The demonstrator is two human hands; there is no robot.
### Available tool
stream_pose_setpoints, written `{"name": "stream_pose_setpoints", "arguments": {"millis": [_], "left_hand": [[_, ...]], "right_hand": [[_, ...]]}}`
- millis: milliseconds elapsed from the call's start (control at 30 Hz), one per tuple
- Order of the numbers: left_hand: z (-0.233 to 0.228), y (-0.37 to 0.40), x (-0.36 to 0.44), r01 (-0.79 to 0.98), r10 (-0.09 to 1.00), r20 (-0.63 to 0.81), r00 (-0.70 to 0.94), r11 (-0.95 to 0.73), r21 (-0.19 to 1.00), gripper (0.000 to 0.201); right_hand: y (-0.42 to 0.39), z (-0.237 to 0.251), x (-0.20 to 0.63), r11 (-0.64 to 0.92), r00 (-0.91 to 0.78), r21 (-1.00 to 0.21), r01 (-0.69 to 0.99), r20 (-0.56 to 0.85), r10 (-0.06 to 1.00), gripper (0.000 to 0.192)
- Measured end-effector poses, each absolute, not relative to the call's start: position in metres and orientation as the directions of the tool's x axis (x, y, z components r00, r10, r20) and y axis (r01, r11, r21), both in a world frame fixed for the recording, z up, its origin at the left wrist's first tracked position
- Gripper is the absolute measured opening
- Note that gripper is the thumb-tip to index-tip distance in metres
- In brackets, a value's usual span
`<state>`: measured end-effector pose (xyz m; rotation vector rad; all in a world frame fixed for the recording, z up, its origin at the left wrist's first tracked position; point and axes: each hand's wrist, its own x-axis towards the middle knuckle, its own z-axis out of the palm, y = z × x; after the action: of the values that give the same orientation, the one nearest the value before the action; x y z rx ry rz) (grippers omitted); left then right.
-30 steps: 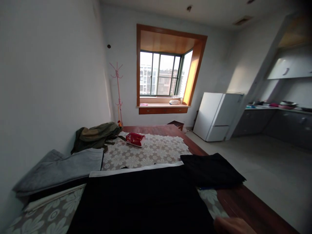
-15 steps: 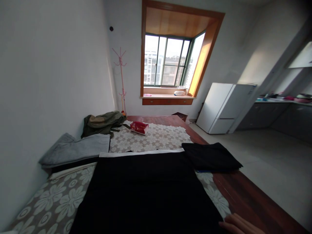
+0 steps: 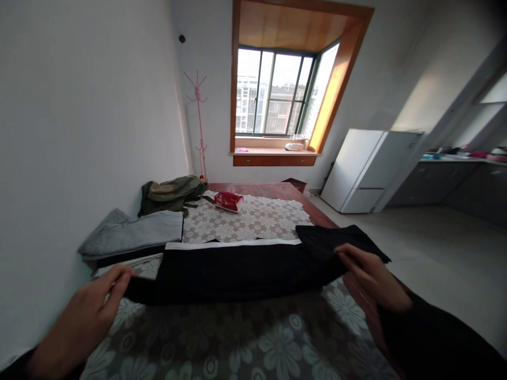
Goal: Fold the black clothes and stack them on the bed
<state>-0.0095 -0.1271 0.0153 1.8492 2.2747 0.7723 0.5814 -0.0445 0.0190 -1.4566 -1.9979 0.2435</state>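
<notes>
A black cloth garment [image 3: 237,269] with a white strip along its far edge lies across the patterned tablecloth [image 3: 273,338]. Its near part is lifted and folded back toward the far edge. My left hand [image 3: 89,311] pinches the near left corner. Over on the other side, my right hand [image 3: 368,274] pinches the near right corner, close to a folded black cloth [image 3: 348,237]. Both hands hold the lifted edge stretched between them. Whether the garment is a shirt or trousers I cannot tell.
Folded grey clothes [image 3: 134,235] lie on a pile at the left, by the wall. Beyond them sit an olive backpack [image 3: 170,194] and a red packet [image 3: 228,201]. The reddish wooden table edge [image 3: 322,211] runs along the right. A white fridge [image 3: 364,171] stands farther back.
Both hands now grip the near corners of the black garment. Its near edge has been raised and carried away from me, uncovering the flowered tablecloth in front.
</notes>
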Motion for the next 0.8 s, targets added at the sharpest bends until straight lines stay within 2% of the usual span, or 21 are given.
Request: {"name": "stream_pose_setpoints", "arguments": {"millis": [67,100,200,367,500,600,633,700,800], "left_hand": [[0.031,-0.077,0.004,0.896,0.961,0.169,-0.220,0.131,0.423,0.037],[0.033,-0.054,0.009,0.912,0.962,0.158,-0.222,0.147,0.382,0.034],[0.014,-0.004,0.019,0.934,0.951,0.124,-0.282,0.242,0.263,0.036],[-0.036,0.013,0.023,0.923,0.938,0.129,-0.323,0.282,0.262,0.040],[-0.058,0.010,0.016,0.901,0.926,0.178,-0.332,0.256,0.351,0.039],[-0.060,0.013,0.007,0.860,0.913,0.216,-0.347,0.217,0.462,0.053],[-0.058,0.013,0.007,0.869,0.918,0.232,-0.320,0.188,0.457,0.058],[-0.049,0.012,0.013,0.925,0.938,0.268,-0.219,0.113,0.363,0.056],[-0.038,-0.001,0.049,0.966,0.963,0.267,0.028,-0.094,0.239,0.047]], "right_hand": [[0.008,0.023,0.563,0.333,-0.201,-0.435,0.836,0.322,0.925,0.029],[0.031,0.019,0.555,0.269,-0.170,-0.373,0.888,0.277,0.946,0.027],[0.078,-0.003,0.537,0.103,-0.076,-0.172,0.980,0.153,0.985,0.025],[0.094,-0.044,0.521,0.065,-0.057,-0.083,0.994,0.100,0.993,0.020],[0.092,-0.058,0.519,0.075,-0.072,-0.024,0.997,0.100,0.992,0.021],[0.091,-0.054,0.521,0.090,-0.090,0.011,0.996,0.110,0.990,0.019],[0.090,-0.050,0.519,0.090,-0.093,0.024,0.996,0.114,0.989,0.019],[0.083,-0.039,0.511,0.120,-0.124,0.036,0.992,0.154,0.980,0.022],[0.062,-0.026,0.478,0.359,-0.338,-0.034,0.933,0.264,0.904,0.030]]}}
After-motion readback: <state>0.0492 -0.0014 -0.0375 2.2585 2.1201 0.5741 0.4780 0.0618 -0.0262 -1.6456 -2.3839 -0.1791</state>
